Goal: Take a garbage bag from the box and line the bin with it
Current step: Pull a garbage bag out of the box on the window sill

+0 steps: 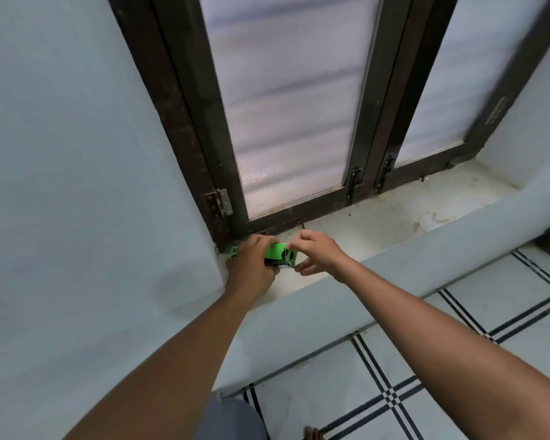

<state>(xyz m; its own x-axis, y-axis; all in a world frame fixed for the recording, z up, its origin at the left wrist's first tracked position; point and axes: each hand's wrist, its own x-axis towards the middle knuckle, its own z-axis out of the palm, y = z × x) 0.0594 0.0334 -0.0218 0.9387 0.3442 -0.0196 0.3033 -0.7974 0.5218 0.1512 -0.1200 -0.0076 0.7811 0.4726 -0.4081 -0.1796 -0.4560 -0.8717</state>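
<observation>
Forearms bare, no sleeves, no rings or watch — grey-blue trousers [232,417], foot [311,434] bare.

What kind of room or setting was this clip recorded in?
Most likely indoors in a home, though which room is unclear. A dark-framed window with frosted panes sits above a stained sill, with pale painted walls and a white tiled floor with black lines. No bin is in view.

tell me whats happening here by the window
A person stands at a window sill with a small green box on it. The left hand grips the box while the right hand works at its end with the fingers. No bag is out yet, and no bin is in view.
</observation>
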